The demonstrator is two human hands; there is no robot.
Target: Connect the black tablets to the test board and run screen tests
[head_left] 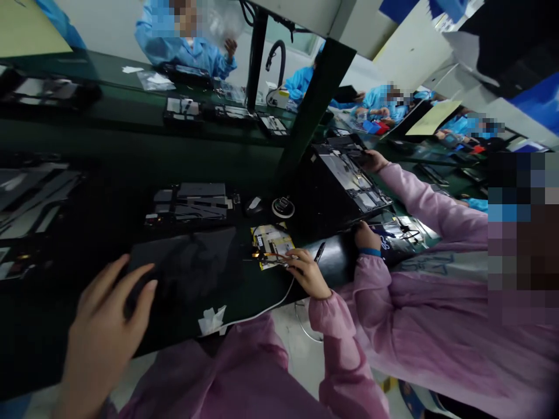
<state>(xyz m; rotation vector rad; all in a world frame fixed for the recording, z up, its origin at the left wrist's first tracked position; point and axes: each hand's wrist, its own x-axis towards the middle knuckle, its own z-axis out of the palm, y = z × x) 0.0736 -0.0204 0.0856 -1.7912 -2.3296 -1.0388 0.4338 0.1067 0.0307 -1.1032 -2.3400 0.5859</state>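
My left hand (107, 320) is large in the lower left, fingers curved and apart, beside the left end of a flat black panel (192, 256). Whether it touches the panel I cannot tell. My right hand (309, 273) pinches thin metal tweezers (273, 261), their tips pointing left over a small yellow-edged electronic part (273, 238) with an orange flex cable. That part lies on the dark green bench, right of the panel. Behind the panel sits an opened device (192, 202) with grey modules and ribbon cables showing.
A black mouse (254, 205) and a round white-rimmed item (283, 206) stand behind the yellow-edged part. A white cable (266, 306) runs along the bench's front edge past white scraps (212, 320). At right, a pink-sleeved co-worker's hands hold a tilted open device (349, 174). A dark post (310, 99) rises behind.
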